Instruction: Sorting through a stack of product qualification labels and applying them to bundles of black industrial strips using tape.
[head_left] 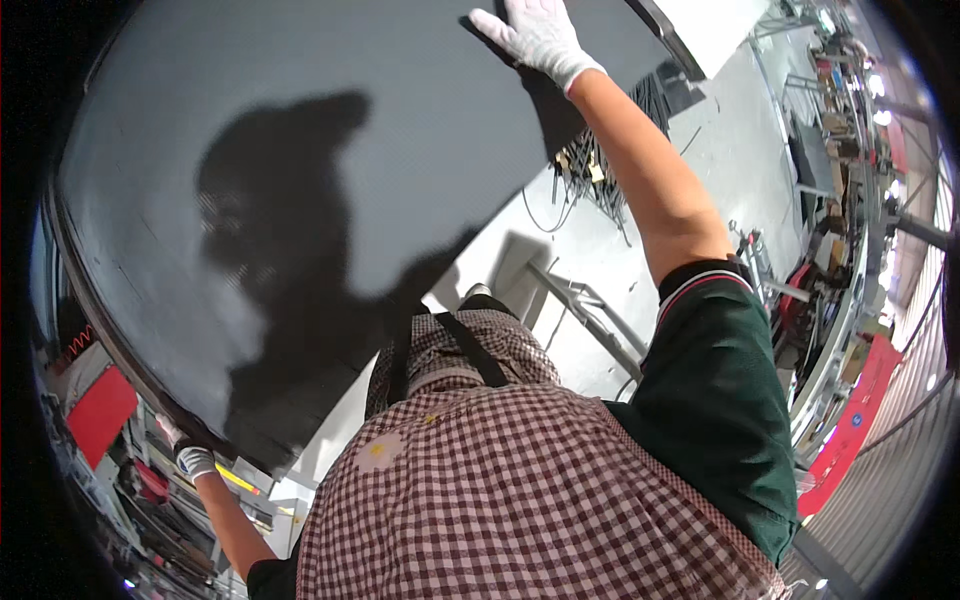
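A large dark grey sheet (440, 130) with a fine texture lies before me, and my shadow falls across it. My right hand (540, 42), in a white glove, rests on its far right part with the thumb spread and the palm down. It holds nothing; the fingertips run out of the picture at the top. At the near left, my left hand (183, 448), in a grey and white glove, is at the dark rim (150, 385) along the sheet's left side. Its fingers are small in the picture and partly hidden, so their grip does not show.
Thin black strips or cables (600, 180) hang in a bundle under my right forearm. A metal frame (590, 310) stands on the pale floor beside my feet. A red panel (101, 415) is at the left, and cluttered shelves (840, 170) line the right.
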